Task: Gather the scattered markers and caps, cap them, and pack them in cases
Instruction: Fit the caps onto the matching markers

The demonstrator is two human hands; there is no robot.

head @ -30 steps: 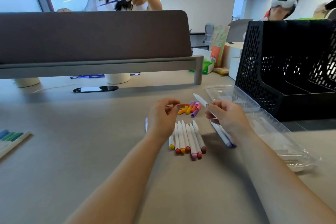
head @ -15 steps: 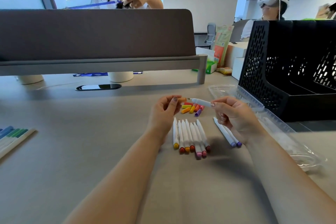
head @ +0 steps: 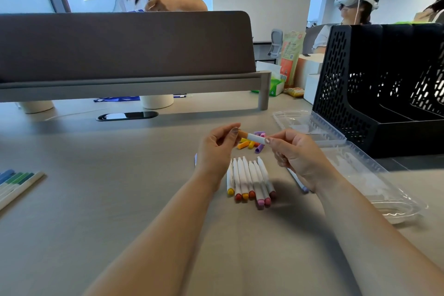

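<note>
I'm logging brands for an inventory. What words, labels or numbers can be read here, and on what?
No text here can be read.
Too blurred: the print and a square code on the orange and tan bag in the background.
Too small: a white mark on the green box.
No lettering can be made out on the white markers.

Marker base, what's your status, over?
Left hand pinches orange cap. Right hand grips white marker. Cap at marker's tip. Nothing in the way.
</note>
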